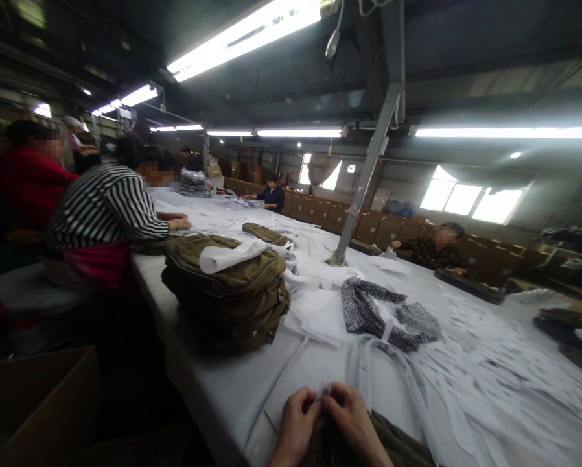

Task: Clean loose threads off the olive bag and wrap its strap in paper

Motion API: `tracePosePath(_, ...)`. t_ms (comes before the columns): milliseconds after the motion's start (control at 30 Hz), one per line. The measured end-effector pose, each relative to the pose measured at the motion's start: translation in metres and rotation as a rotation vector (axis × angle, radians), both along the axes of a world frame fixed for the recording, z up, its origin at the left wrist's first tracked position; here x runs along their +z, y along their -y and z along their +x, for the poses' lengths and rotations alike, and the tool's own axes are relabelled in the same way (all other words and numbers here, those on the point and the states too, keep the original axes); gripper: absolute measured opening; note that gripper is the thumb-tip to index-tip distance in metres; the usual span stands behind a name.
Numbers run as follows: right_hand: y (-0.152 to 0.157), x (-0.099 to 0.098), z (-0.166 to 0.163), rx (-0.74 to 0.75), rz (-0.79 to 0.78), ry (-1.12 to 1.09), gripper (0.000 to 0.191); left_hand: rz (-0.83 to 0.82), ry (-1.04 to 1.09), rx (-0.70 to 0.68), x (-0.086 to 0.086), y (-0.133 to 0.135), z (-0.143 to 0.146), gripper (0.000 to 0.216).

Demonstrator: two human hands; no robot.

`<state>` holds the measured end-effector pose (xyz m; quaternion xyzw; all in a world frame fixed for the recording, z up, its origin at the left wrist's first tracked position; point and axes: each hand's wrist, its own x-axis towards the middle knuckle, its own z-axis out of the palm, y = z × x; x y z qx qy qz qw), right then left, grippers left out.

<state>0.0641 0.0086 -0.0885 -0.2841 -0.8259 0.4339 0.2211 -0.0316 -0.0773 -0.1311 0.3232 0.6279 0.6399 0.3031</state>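
Observation:
At the bottom edge of the view my left hand (297,421) and my right hand (352,418) meet fingertip to fingertip. Both pinch a small pale tag or slip (324,390) between them. Under the hands lies a dark olive fabric item (398,441), partly hidden by my wrists. White straps or paper strips (369,363) run across the white table (252,383) just beyond my fingers.
A stack of olive bags (227,292) with a white roll (230,255) on top stands to the left. A patterned dark cloth (388,314) lies ahead. A person in stripes (106,207) works at the left; others sit farther off. A slanted metal pole (363,181) rises mid-table. A cardboard box (38,402) sits lower left.

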Motion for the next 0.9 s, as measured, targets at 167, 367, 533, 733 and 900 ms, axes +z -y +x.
tracePosePath(167, 0.006, 0.0, -0.002, -0.103, 0.179, 0.081, 0.012, -0.002, -0.081, 0.044, 0.002, 0.002, 0.003, 0.015)
tracePosePath(367, -0.004, -0.015, -0.001, -0.096, 0.096, 0.045, 0.014, 0.024, 0.017, -0.061, 0.004, 0.004, 0.0, 0.023)
tracePosePath(533, -0.007, -0.018, 0.0, -0.068, -0.041, 0.031, 0.017, 0.033, 0.111, -0.054, 0.004, 0.003, -0.003, 0.021)
tracePosePath(733, -0.002, -0.013, -0.003, -0.074, -0.136, 0.039, 0.019, 0.005, 0.124, 0.044, -0.002, -0.001, 0.0, 0.012)
tracePosePath(900, 0.002, -0.012, -0.005, -0.107, -0.189, 0.009, 0.02, -0.022, -0.212, 0.077, 0.001, 0.006, 0.009, 0.018)
